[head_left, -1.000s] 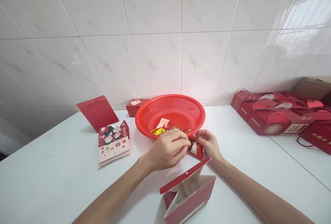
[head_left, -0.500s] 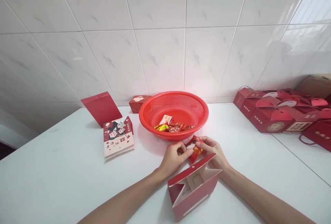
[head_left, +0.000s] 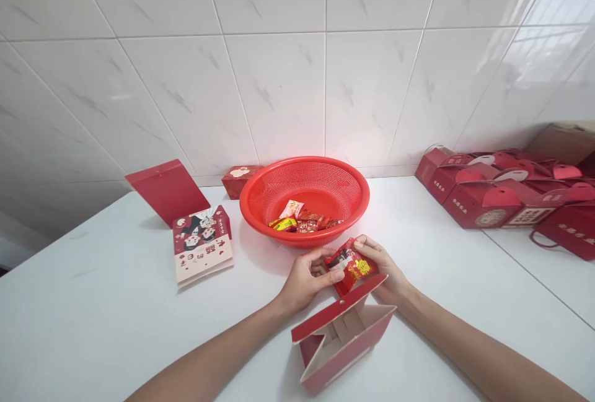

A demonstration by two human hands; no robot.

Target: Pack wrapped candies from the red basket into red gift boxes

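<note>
Both hands [head_left: 302, 279] [head_left: 387, 269] hold, seemingly, one packet [head_left: 354, 266].

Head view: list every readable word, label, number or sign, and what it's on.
"大囍的日子", as it appears to read: printed box.
Held red packet: yellow characters, too blurred.
Candy packets in the red basket: too small.
Red boxes at right: lettering too small.
No numbers readable.

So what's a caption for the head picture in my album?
Left hand and right hand hold a packet between the basket and an open box.
</note>
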